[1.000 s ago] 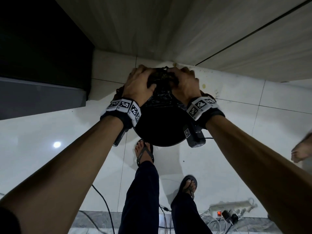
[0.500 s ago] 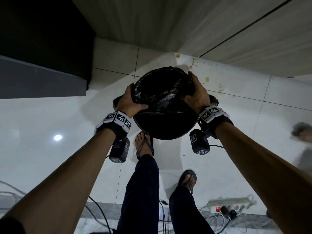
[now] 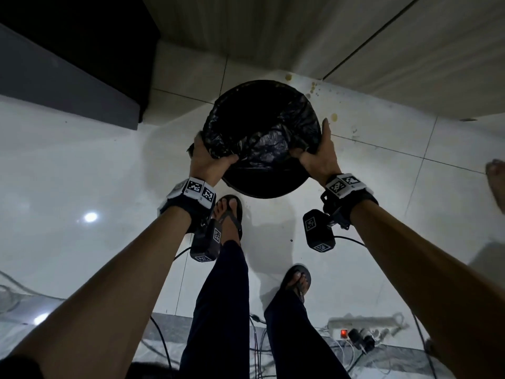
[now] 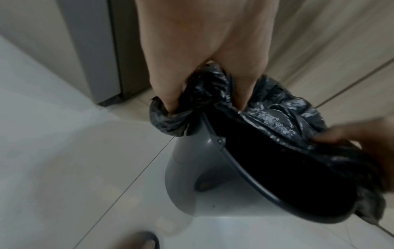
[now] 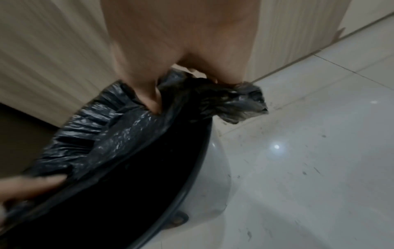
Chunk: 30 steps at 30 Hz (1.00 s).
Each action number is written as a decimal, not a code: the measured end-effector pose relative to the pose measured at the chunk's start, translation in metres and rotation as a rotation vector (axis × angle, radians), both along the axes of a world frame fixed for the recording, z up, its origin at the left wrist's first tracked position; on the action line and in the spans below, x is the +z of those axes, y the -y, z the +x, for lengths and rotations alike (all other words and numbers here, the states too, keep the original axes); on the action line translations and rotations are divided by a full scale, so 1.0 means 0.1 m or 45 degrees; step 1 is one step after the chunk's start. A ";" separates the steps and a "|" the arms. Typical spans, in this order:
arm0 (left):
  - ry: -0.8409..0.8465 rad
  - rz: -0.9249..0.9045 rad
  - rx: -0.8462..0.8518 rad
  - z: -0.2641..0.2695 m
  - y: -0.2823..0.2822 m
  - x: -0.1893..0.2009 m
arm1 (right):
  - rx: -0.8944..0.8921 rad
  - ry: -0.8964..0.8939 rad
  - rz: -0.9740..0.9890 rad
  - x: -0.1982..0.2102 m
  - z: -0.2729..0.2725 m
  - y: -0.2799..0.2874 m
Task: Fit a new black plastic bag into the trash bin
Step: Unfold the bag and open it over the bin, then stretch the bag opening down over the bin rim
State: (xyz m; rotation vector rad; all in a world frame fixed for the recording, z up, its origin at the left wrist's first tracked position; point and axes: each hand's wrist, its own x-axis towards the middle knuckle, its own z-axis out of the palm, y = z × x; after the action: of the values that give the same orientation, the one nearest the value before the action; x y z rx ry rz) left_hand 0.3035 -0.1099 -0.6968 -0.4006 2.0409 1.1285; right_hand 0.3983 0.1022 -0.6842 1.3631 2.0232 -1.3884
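Half the job looks done: trash bin (image 3: pixel 273 187) stands on the floor (image 3: pixel 82 165), black bag (image 3: pixel 262 138) already inside, far rim covered. Left hand (image 3: pixel 207 162) and right hand (image 3: pixel 319 157) each pinch bag edge; near rim's left to cover.

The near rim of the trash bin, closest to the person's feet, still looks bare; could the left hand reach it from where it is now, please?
Probably yes. The left hand grips the black bag at the trash bin's left edge, and the bare near rim runs on from there with nothing across it.
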 end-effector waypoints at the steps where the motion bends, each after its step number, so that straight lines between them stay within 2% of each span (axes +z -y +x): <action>1: -0.067 -0.028 0.005 -0.01 -0.01 0.01 | -0.009 -0.010 0.050 0.02 -0.01 0.00; 4: -0.306 -0.179 -0.137 -0.09 -0.09 0.11 | 0.029 -0.084 0.255 0.08 -0.11 -0.04; 7: -0.478 -0.164 -0.311 -0.27 -0.24 0.19 | 0.162 -0.181 0.422 0.14 -0.31 -0.10; 13: -0.555 -0.035 -0.736 -0.72 -0.65 0.13 | 0.374 -0.279 0.481 0.00 -0.72 -0.05; 16: -0.543 0.035 -0.843 -0.91 -0.83 0.03 | 0.401 -0.321 0.542 -0.12 -0.81 -0.02; 19: -0.514 0.044 -0.828 -1.04 -0.91 -0.07 | 0.290 -0.371 0.576 -0.17 -0.86 -0.05; 23: -0.489 0.026 -0.751 -1.05 -0.89 -0.19 | 0.310 -0.305 0.581 -0.24 -0.84 -0.15; 30: -0.361 0.036 -0.274 -0.98 -0.70 -0.30 | 0.270 -0.225 0.572 -0.22 -0.73 -0.39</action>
State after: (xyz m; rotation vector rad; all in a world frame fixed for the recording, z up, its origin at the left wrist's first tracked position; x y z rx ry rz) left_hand 0.2052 -0.0395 -0.7268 -0.0031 2.2452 1.1291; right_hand 0.3252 0.1412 -0.7062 1.1680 2.6268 -1.0318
